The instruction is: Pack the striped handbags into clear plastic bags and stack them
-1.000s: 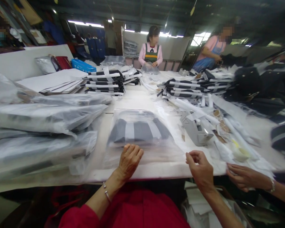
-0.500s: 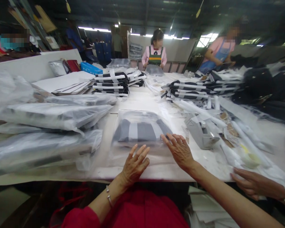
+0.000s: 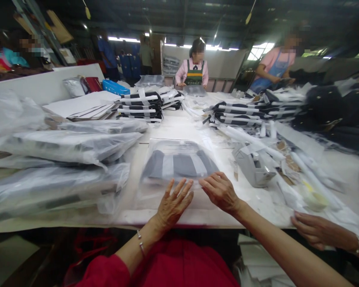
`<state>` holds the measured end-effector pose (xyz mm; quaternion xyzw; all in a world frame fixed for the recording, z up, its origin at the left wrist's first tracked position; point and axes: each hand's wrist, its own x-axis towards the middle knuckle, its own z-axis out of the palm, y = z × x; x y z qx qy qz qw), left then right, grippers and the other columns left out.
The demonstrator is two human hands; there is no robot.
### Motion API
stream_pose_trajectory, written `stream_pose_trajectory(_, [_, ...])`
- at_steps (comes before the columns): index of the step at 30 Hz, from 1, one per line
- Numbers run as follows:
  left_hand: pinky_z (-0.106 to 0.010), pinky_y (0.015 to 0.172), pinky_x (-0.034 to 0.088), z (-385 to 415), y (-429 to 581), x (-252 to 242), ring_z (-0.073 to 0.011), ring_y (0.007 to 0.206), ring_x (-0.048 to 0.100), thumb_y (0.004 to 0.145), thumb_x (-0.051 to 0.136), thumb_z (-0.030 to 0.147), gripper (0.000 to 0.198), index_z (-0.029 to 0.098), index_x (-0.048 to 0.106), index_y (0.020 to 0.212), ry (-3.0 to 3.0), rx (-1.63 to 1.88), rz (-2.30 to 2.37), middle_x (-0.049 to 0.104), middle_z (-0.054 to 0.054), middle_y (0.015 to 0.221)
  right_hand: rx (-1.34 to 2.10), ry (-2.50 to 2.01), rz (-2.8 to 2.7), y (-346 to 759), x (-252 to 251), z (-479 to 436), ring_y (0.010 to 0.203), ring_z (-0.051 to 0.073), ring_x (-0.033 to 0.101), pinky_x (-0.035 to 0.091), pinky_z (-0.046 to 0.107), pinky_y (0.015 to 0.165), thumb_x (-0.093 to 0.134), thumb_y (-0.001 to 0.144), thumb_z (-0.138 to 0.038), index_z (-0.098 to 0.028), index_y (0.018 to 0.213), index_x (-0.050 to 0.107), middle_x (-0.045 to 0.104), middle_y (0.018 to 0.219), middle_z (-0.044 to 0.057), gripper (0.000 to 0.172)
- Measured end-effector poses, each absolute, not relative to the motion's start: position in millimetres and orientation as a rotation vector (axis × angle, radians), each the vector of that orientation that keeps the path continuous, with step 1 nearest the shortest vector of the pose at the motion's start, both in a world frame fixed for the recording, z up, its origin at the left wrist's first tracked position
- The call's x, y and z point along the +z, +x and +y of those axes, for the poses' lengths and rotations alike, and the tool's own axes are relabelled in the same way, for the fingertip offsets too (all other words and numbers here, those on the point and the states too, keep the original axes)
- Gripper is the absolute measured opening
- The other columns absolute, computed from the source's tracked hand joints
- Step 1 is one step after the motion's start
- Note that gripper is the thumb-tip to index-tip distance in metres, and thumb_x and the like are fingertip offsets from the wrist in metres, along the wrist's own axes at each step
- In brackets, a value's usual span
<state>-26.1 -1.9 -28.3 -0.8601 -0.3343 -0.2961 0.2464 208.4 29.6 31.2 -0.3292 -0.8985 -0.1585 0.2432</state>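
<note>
Near the front of the white surface (image 3: 175, 126), a clear bag (image 3: 155, 196) lies with a dark, pale-banded item (image 3: 182, 166) inside, between stacked bags (image 3: 74, 146) and a grey box (image 3: 253, 169). Over its near end, the left hand (image 3: 174, 206) has fingers spread wide; beside it, the right hand's (image 3: 221, 194) fingers curl, pinching plastic or not, I can't tell.

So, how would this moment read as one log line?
left hand: spread over clear plastic bag | right hand: curled at bag's right side | dark pale-banded item: inside bag
</note>
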Motion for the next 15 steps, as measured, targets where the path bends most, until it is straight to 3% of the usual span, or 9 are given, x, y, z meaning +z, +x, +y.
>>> stream_pose_trajectory(4, [-0.054, 0.115, 0.032, -1, -30, -23, -0.0265, 0.139, 0.040, 0.091, 0.058, 0.017, 0.015, 0.021, 0.064, 0.104, -2.335, -0.904, -0.931, 0.053, -0.008, 0.144, -0.365, -0.841, -2.518, 213, 30, 24, 0.074, 0.017, 0.053, 0.037, 0.034, 0.080, 0.050, 0.096, -0.019, -0.021, 0.090, 0.065, 0.061, 0.073, 0.002, 0.017])
stream_pose_trajectory(7, [-0.047, 0.110, 0.038, 3, -33, -19, -0.0227, 0.124, 0.054, 0.091, 0.056, 0.012, 0.011, 0.019, 0.065, 0.093, -2.358, -0.954, -0.914, 0.068, -0.006, 0.121, -0.321, -0.823, -2.552, 216, 29, 20, 0.070, 0.017, 0.050, 0.036, 0.032, 0.074, 0.048, 0.097, -0.019, -0.021, 0.083, 0.063, 0.056, 0.069, 0.001, 0.021])
stream_pose_trajectory(11, [-0.040, 0.099, 0.043, 10, -35, -15, -0.0198, 0.102, 0.062, 0.093, 0.052, 0.010, 0.014, 0.018, 0.065, 0.093, -2.404, -0.943, -0.917, 0.071, -0.005, 0.102, -0.199, -0.892, -2.569, 210, 28, 13, 0.074, 0.018, 0.052, 0.036, 0.033, 0.071, 0.055, 0.096, -0.032, -0.020, 0.092, 0.063, 0.061, 0.076, 0.003, 0.015])
stream_pose_trajectory(13, [-0.038, 0.092, 0.044, 13, -35, -13, -0.0192, 0.094, 0.062, 0.094, 0.050, 0.011, 0.015, 0.017, 0.064, 0.096, -2.422, -0.895, -0.920, 0.070, -0.006, 0.099, -0.179, -0.956, -2.580, 204, 27, 9, 0.082, 0.021, 0.054, 0.037, 0.035, 0.075, 0.064, 0.089, -0.047, -0.018, 0.108, 0.062, 0.064, 0.088, 0.006, 0.035])
stream_pose_trajectory(15, [-0.037, 0.086, 0.045, 15, -35, -12, -0.0193, 0.089, 0.061, 0.095, 0.047, 0.013, 0.016, 0.017, 0.062, 0.097, -2.441, -0.851, -0.937, 0.069, -0.007, 0.096, -0.236, -1.032, -2.578, 198, 23, 6, 0.088, 0.025, 0.054, 0.038, 0.037, 0.078, 0.071, 0.081, -0.051, -0.016, 0.122, 0.057, 0.065, 0.096, 0.008, 0.055])
